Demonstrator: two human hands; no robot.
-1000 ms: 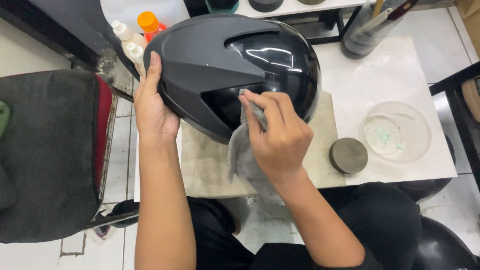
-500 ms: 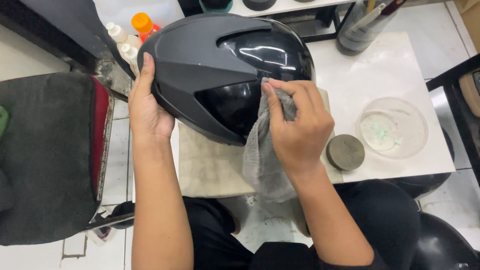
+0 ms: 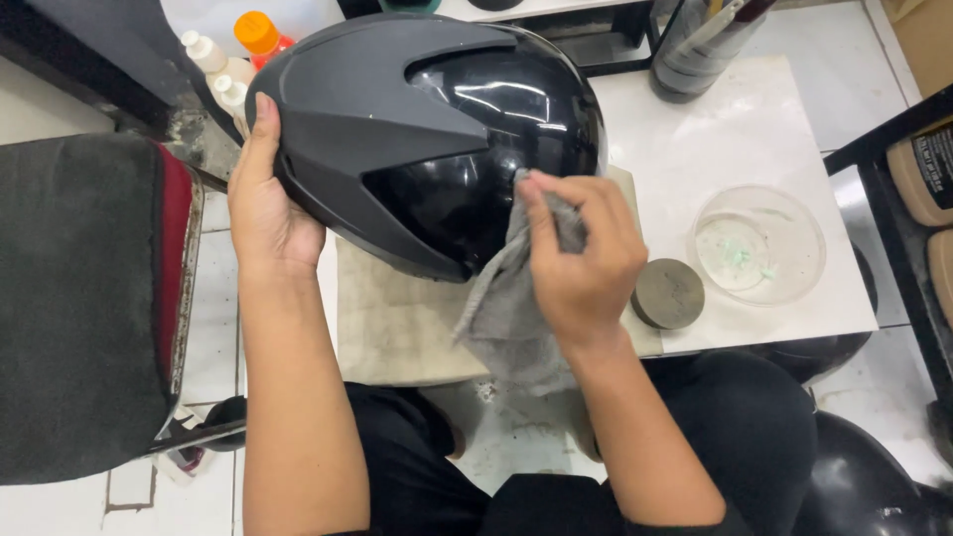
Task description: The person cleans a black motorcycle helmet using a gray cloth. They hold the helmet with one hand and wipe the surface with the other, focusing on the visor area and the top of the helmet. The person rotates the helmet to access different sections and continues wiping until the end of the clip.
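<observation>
grey cloth pinched in right hand on black helmet, left hand cupping its edge.

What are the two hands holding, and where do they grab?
Left hand steadies the black helmet by its side edge. Right hand pinches a grey cloth near its top.

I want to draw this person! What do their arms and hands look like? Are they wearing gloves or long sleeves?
No gloves: the left hand and right hand are bare, with no rings, watch or bracelets showing. Both forearms are uncovered too. A bit of black sleeve shows near the right elbow, matching the black clothes.
</observation>
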